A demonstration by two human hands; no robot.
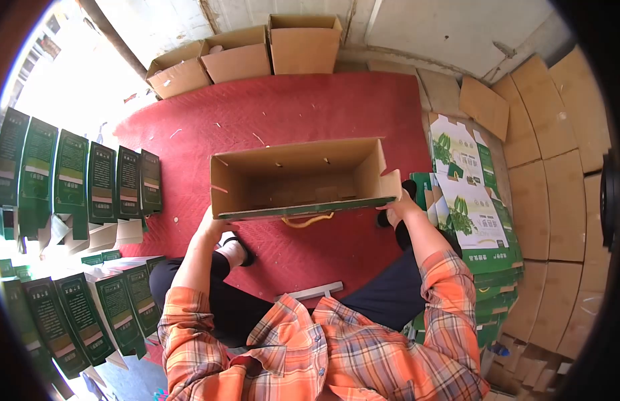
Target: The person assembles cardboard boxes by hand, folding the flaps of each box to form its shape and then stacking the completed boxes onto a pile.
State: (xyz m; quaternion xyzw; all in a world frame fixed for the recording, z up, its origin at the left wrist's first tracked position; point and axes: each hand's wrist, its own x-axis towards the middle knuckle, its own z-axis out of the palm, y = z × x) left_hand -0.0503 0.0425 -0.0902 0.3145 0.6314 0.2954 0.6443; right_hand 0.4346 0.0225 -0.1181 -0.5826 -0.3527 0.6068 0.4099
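An open cardboard box (296,157) is held up in front of me, its brown inside facing up and toward me. My left hand (210,227) grips its lower left corner, and my right hand (405,206) grips the right end near a raised flap. The fingers are partly hidden beneath and behind the box. Along the near side runs a green printed edge, with a yellow cord handle (308,220) hanging from it. Small cord ends poke through the far inner wall.
Rows of green printed boxes (73,167) stand at left. Flat green-and-white printed cartons (474,214) are stacked at right, beside brown cartons (547,200). Several open brown boxes (303,50) line the far edge of the red mat (363,103). A grey bar (310,291) lies between my legs.
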